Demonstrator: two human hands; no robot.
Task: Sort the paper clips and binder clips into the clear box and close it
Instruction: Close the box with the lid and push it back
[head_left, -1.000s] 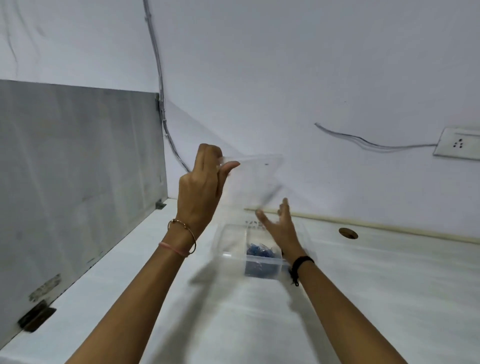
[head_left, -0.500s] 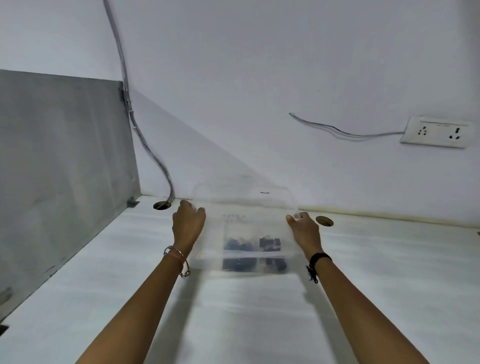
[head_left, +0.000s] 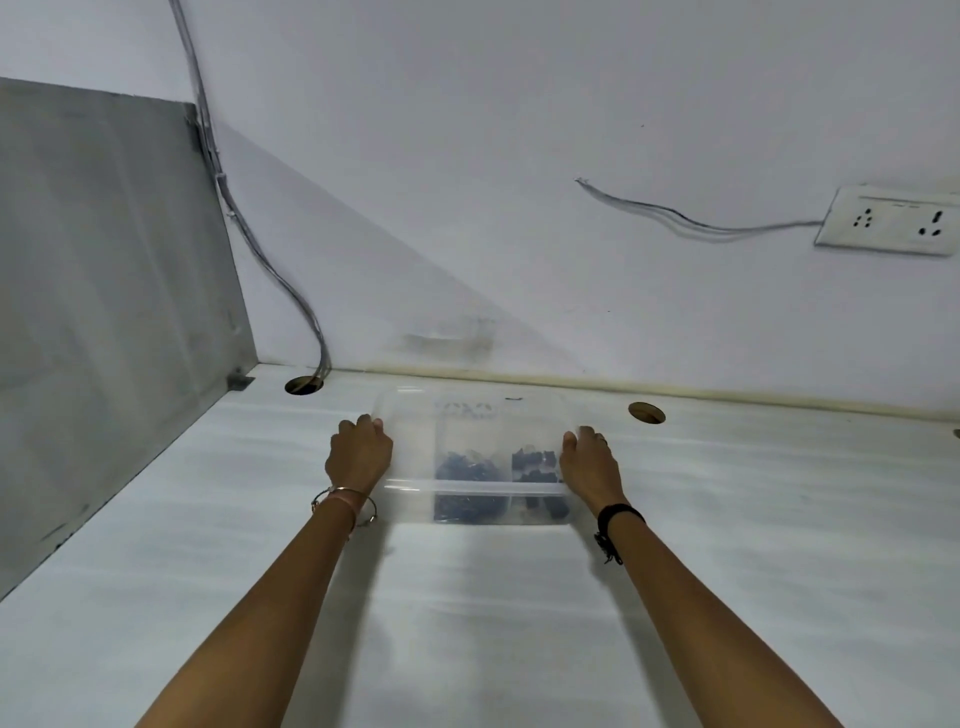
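left hand (head_left: 358, 457), right hand (head_left: 589, 462) pressing lid (head_left: 467, 431) on clear box (head_left: 498, 506) (clips inside)

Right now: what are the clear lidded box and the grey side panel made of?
Clear lidded box: looks like translucent plastic, slightly frosted; dark clips show through its walls and lid. Grey side panel: likely laminate or brushed metal; matte with faint vertical streaks, can't tell which.

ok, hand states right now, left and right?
Left hand: fingers curled on the left edge of the clear box lid.
Right hand: pressed on the lid's right edge.
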